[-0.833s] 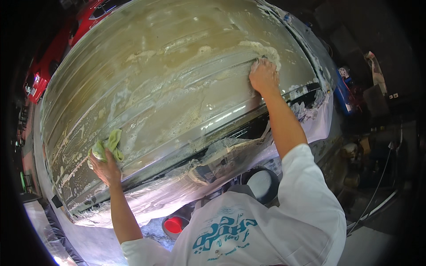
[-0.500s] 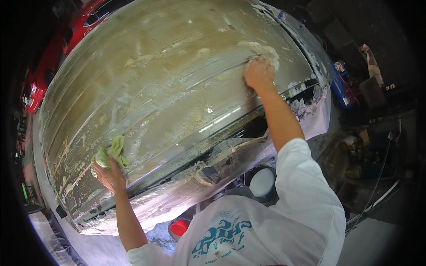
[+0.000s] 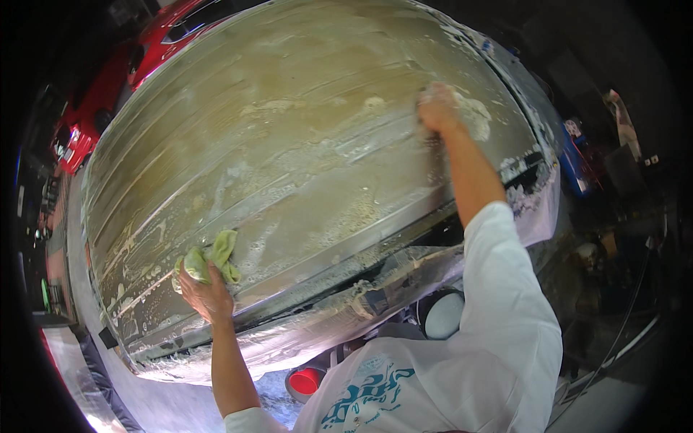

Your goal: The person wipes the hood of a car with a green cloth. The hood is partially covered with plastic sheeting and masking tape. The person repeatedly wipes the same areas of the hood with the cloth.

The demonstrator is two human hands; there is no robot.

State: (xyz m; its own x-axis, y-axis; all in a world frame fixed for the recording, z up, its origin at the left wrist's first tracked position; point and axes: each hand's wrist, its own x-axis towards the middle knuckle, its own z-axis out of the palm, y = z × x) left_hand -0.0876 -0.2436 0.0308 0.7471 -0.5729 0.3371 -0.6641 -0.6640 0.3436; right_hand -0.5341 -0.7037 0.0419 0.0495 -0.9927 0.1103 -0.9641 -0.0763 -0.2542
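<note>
A wide car roof (image 3: 317,180), wet and streaked with pale suds, stretches in front of me. My left hand (image 3: 207,292) rests on its near left part, fingers closed on a crumpled yellow-green cloth (image 3: 224,249). Farther off, toward the right, my right hand (image 3: 438,108) presses down on the wet surface beside a patch of thick foam (image 3: 473,117). Its fingers are curled and slightly blurred, so whatever lies under them is hidden.
Plastic sheeting (image 3: 310,328) and paper masking cover the car's near side below the roof edge. Close to my body stand a bucket with a pale top (image 3: 442,317) and a red round container (image 3: 306,380). A red car (image 3: 81,137) is at the far left.
My right hand has slid a little across the roof and now blurs. My left hand keeps its hold on the cloth. The whole view has shifted, moving the scene rightward in the picture.
</note>
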